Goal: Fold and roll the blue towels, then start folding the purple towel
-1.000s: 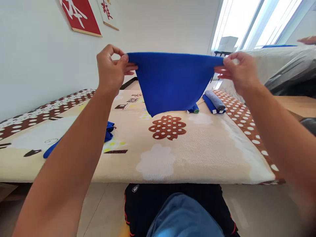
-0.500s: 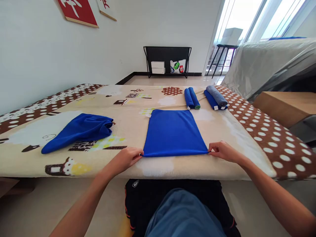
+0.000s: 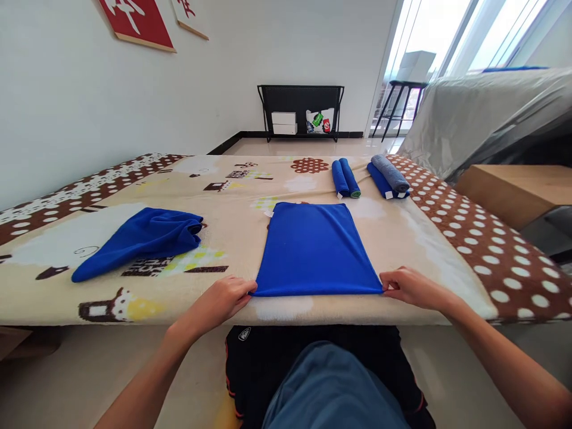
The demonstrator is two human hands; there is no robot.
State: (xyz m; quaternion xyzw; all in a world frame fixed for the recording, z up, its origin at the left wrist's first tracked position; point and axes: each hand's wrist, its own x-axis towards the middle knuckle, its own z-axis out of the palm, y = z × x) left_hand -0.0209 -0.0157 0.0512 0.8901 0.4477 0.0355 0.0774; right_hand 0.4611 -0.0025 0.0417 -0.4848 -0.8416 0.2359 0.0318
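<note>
A blue cloth (image 3: pixel 315 248) lies folded flat on the patterned blanket (image 3: pixel 250 238) in front of me. My left hand (image 3: pixel 222 300) pinches its near left corner. At the near right corner my right hand (image 3: pixel 412 286) pinches the cloth in the same way. Both hands rest on the blanket near the table's front edge. A crumpled blue cloth (image 3: pixel 143 238) lies to the left. At the far side lie two rolled blue cloths (image 3: pixel 345 177) and a grey roll on a blue one (image 3: pixel 388 176).
A black wire rack (image 3: pixel 300 111) with boxes stands by the far wall. A covered piece of furniture (image 3: pixel 482 113) and a wooden surface (image 3: pixel 513 182) are on the right. A stool (image 3: pixel 402 101) stands by the window. My knees are below the table edge.
The blue cloth was held up in the air by both hands; it now lies flat on the blanket. In the last half second it slid slightly toward me.
</note>
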